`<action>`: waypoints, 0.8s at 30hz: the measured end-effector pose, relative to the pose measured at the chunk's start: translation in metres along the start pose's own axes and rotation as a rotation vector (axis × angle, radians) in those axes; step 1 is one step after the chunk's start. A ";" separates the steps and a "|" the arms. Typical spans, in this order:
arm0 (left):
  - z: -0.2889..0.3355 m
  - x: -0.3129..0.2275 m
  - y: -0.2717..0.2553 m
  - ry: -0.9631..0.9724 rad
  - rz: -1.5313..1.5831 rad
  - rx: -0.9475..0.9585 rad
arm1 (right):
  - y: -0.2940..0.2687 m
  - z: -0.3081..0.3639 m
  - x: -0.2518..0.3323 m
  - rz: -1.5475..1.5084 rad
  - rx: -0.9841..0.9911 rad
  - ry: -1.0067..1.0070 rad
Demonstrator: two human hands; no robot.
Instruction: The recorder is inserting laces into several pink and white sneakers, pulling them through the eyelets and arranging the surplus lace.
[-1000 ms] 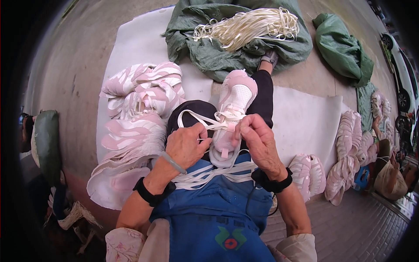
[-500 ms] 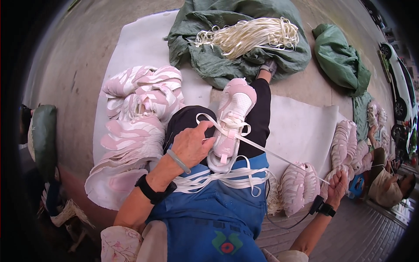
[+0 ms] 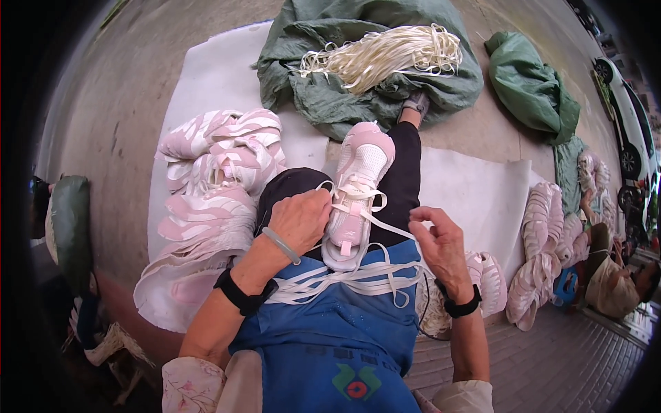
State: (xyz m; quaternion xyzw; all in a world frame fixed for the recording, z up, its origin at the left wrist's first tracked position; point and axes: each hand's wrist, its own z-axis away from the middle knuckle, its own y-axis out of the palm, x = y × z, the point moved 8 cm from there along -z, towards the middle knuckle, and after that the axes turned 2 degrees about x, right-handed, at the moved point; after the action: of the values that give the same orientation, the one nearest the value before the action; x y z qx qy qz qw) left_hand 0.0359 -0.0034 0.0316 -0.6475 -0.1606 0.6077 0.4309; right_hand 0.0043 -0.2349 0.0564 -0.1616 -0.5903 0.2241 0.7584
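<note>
A pink and white shoe upper [image 3: 357, 199] rests on my lap, toe pointing away, with a white shoelace [image 3: 387, 226] threaded through its eyelets. My left hand [image 3: 301, 221] is closed at the shoe's left side, pinching a loop of the lace. To the right of the shoe is my right hand [image 3: 441, 242], its forefinger and thumb apart and the other fingers curled. The lace runs from the shoe toward this hand and passes out of sight by it. Across my blue apron [image 3: 323, 344] lies a bunch of loose white laces [image 3: 310, 288].
Stacked pink and white shoe uppers [image 3: 206, 213] stand at my left on a white sheet [image 3: 200, 76]. A bundle of cream laces [image 3: 392, 58] lies on a green sack [image 3: 289, 96] ahead. More uppers [image 3: 540, 241] and a seated person [image 3: 613, 286] are at the right.
My right hand has come back from far right to beside the shoe, and its fingers have parted. The taut lace has slackened. My left hand has shifted slightly and stays at the shoe's left side.
</note>
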 end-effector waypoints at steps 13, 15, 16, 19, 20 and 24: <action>0.029 0.057 -0.044 -0.294 -0.433 0.069 | 0.069 -0.014 0.015 0.032 0.267 -0.082; 0.029 0.059 -0.042 -0.299 -0.441 0.098 | 0.065 -0.013 0.017 0.067 0.236 -0.130; 0.029 0.063 -0.044 -0.313 -0.453 0.090 | 0.062 -0.012 0.018 0.064 0.238 -0.130; 0.025 0.065 -0.048 -0.328 -0.476 0.077 | 0.050 -0.013 0.021 0.120 0.264 -0.133; 0.023 0.065 -0.049 -0.331 -0.484 0.070 | 0.044 -0.015 0.024 0.162 0.238 -0.186; 0.022 0.068 -0.048 -0.337 -0.502 0.072 | 0.029 -0.011 0.026 0.210 0.257 -0.206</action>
State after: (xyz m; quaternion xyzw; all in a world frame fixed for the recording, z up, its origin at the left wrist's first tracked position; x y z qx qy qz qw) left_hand 0.0452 0.0821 0.0260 -0.4618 -0.3632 0.5863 0.5578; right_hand 0.0153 -0.1964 0.0600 -0.1007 -0.6113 0.3909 0.6807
